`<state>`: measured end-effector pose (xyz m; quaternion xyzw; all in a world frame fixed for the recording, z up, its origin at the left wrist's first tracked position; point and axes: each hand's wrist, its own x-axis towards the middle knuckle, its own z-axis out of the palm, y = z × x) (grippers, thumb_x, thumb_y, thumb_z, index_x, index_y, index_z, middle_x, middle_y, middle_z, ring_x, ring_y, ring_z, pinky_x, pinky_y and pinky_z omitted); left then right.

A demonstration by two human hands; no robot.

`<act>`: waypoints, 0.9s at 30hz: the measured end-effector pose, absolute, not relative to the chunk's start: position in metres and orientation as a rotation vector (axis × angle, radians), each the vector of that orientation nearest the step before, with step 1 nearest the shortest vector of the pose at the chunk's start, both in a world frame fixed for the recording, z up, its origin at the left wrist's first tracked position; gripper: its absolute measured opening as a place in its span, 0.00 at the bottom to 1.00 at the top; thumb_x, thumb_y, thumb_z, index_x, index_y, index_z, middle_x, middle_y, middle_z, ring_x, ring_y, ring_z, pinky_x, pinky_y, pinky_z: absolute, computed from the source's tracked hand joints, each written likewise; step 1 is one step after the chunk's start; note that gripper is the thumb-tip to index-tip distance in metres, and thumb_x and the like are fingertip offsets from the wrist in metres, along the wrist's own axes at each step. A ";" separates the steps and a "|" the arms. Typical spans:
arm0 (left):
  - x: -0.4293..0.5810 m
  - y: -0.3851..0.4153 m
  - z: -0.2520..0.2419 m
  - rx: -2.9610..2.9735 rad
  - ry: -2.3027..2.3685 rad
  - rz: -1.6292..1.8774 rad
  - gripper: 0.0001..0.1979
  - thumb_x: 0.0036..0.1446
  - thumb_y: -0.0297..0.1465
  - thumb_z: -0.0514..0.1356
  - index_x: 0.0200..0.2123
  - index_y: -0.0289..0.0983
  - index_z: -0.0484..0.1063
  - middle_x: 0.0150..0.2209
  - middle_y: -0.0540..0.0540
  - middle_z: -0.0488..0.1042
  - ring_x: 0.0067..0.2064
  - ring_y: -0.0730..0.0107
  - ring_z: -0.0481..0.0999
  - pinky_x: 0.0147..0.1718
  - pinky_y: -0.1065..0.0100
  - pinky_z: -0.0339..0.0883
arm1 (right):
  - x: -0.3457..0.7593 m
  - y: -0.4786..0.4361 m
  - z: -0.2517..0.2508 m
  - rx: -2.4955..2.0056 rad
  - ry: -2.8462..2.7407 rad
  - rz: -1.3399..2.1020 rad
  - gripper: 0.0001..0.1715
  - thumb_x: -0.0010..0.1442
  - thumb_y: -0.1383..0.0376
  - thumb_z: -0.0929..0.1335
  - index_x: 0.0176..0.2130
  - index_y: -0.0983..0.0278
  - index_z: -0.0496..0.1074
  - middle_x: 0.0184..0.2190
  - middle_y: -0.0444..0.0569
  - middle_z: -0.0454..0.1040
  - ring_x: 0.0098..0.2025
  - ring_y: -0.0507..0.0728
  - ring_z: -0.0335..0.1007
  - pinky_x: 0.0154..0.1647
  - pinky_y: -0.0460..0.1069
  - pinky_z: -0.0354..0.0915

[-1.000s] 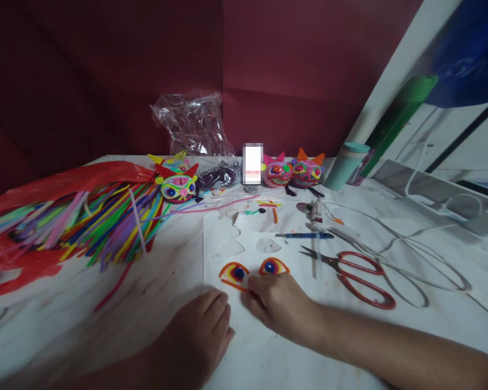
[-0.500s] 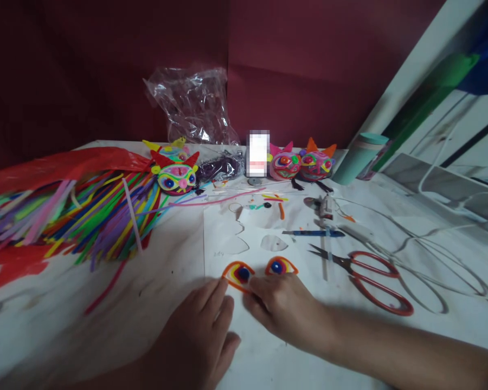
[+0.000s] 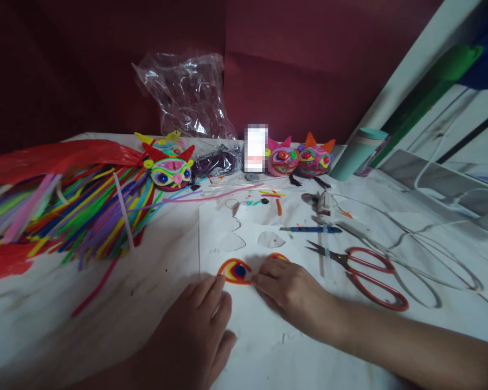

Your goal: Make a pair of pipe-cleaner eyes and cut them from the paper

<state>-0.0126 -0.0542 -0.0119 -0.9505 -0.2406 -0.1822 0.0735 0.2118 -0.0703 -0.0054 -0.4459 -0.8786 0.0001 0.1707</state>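
Both hands press flat beside the orange eye shape [image 3: 235,271] left of the scissors [image 3: 366,273]: left hand [image 3: 195,333] fingers spread steadying its edge, right hand [image 3: 295,290] fingers curled loosely, pinning the paper.

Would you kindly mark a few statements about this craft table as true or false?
1. The left hand touches the orange-rimmed eye piece. True.
2. The scissors lie in the right hand. False: they lie on the table, apart from it.
3. The strips lie left of the paper sheet. True.
4. The teal cup stands upright. False: it leans.
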 end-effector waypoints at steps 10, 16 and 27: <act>-0.012 -0.053 -0.010 -2.849 -0.718 -0.556 0.14 0.53 0.30 0.56 0.41 0.31 0.74 0.46 0.36 0.76 0.48 0.54 0.72 0.45 0.56 0.70 | 0.227 -0.058 -0.003 -1.129 -2.606 -0.111 0.11 0.64 0.72 0.61 0.35 0.67 0.72 0.31 0.52 0.71 0.35 0.56 0.64 0.37 0.51 0.61; -0.012 -0.053 -0.013 -2.854 -0.726 -0.557 0.14 0.53 0.32 0.57 0.42 0.32 0.73 0.46 0.37 0.76 0.48 0.54 0.72 0.46 0.56 0.69 | 0.227 -0.049 -0.007 -1.103 -2.535 -0.051 0.11 0.63 0.73 0.61 0.36 0.68 0.73 0.30 0.52 0.71 0.35 0.56 0.64 0.36 0.50 0.61; -0.013 -0.051 -0.009 -2.855 -0.696 -0.495 0.13 0.56 0.32 0.55 0.43 0.33 0.72 0.48 0.37 0.75 0.49 0.55 0.70 0.47 0.57 0.68 | 0.226 -0.044 -0.009 -1.134 -2.530 -0.014 0.11 0.63 0.73 0.62 0.37 0.67 0.73 0.31 0.51 0.70 0.35 0.56 0.64 0.38 0.50 0.59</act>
